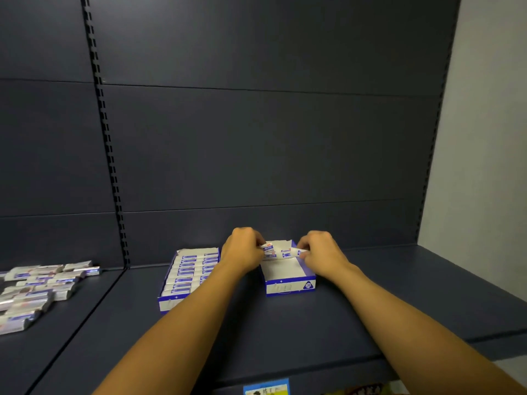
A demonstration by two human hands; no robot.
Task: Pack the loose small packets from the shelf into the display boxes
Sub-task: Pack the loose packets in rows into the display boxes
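left hand (243, 248) + right hand (316, 250): both pinching packets (272, 250) at far end of right display box (289, 276) | packets' long axis runs left-right | loose pile (37, 289) far left on shelf, left hand nearer | left box (186, 276) looks full

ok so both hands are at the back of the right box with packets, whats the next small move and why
Probably lower the packets down against the back wall of the right box and let go. The left hand and right hand both pinch them there, most of that box's floor is bare, and the left box already looks full.
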